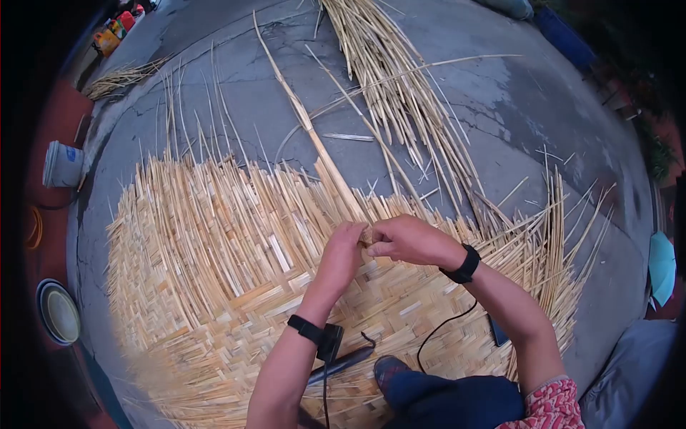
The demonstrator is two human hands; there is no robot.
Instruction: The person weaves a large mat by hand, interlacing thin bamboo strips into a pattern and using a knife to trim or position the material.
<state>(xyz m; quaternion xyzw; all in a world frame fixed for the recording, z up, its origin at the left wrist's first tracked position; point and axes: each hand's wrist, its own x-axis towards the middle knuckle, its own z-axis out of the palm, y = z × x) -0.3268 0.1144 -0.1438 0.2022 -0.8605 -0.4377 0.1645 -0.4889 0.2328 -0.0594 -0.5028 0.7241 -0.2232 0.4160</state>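
Observation:
My left hand (343,252) and my right hand (411,240) meet over the middle of a woven reed mat (236,350). Both have their fingers closed around the near end of a long flattened reed (332,168), which stretches away from me beyond the mat's far edge. My fingers hide the exact end of the reed. Below the hands the mat shows a tight zigzag weave, while loose unwoven strips (207,229) fan out on its far left side. More loose strips (554,243) stick out at the right.
A bundle of reeds (386,79) lies on the grey concrete ground beyond the mat. A dark-handled tool (343,363) rests by my shoe (389,372). A phone-like dark object (498,330) lies at right. A white bucket (63,164) and a basin (58,312) stand left.

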